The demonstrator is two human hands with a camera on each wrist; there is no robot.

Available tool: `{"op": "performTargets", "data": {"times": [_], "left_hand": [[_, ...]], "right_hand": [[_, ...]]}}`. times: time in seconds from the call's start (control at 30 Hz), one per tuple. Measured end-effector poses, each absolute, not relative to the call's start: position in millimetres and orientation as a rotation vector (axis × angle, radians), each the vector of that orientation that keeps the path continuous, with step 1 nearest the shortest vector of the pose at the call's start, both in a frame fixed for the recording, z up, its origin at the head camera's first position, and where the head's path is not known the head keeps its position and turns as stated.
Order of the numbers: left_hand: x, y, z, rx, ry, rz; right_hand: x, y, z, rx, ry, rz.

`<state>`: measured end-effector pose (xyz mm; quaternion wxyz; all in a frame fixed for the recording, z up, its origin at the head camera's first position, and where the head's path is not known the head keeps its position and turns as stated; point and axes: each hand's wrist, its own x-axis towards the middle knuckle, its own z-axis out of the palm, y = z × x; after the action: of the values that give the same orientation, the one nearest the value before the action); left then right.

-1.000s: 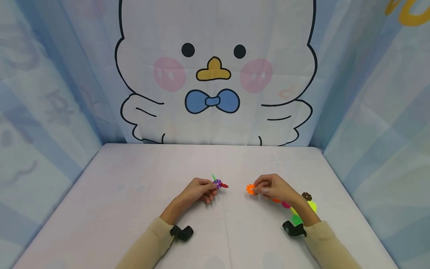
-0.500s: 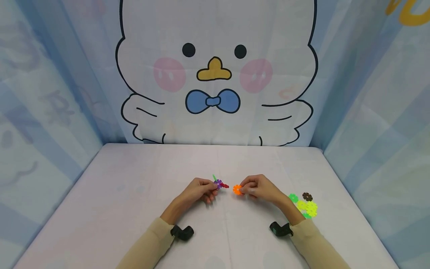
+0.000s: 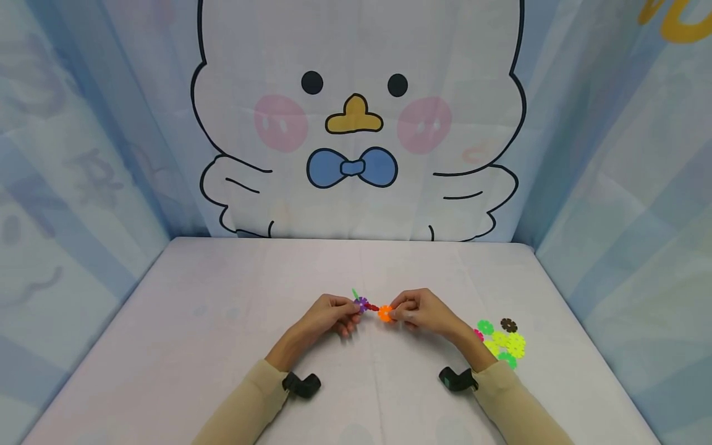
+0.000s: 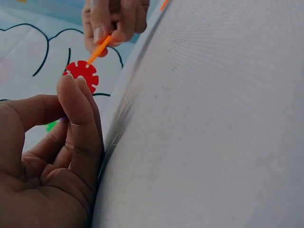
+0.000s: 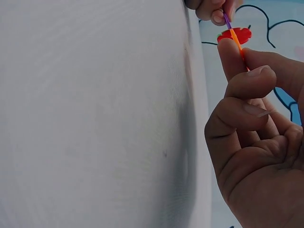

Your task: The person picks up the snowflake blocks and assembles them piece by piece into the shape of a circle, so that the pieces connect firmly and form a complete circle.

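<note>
My left hand point(image 3: 332, 314) pinches a purple notched interlocking disc point(image 3: 361, 304) between thumb and fingertips. Joined to the purple disc are a green disc point(image 3: 355, 293), sticking up, and a red disc point(image 4: 90, 72), pointing right. My right hand point(image 3: 421, 309) holds an orange disc point(image 3: 385, 313) by its edge. In the left wrist view the orange disc's edge meets the rim of the red one, near a notch; whether it is slotted in cannot be told. Both hands are just above the table's middle, and fingers hide part of the purple disc.
Several loose discs lie at the right beside my right forearm: a brown disc point(image 3: 508, 325), a green one point(image 3: 485, 327), yellow ones point(image 3: 516, 345) and a partly hidden pink one point(image 3: 478, 334). The white-covered table point(image 3: 250, 272) ends at a printed cloth backdrop point(image 3: 356, 204).
My right hand has moved left with the orange disc, bringing it up against the red disc. The loose discs at the right have come into fuller view. My left hand has stayed nearly still.
</note>
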<state>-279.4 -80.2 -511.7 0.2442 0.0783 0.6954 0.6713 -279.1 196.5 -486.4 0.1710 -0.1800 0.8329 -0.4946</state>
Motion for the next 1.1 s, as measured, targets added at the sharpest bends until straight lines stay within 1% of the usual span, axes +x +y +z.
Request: {"op": "performTargets", "data": {"times": [1.1], "left_hand": [[-277.9, -81.2, -509.0, 0.241, 1.901, 1.83]], "right_hand": [[-278.3, 188.2, -486.2, -0.43, 2.378, -1.401]]}}
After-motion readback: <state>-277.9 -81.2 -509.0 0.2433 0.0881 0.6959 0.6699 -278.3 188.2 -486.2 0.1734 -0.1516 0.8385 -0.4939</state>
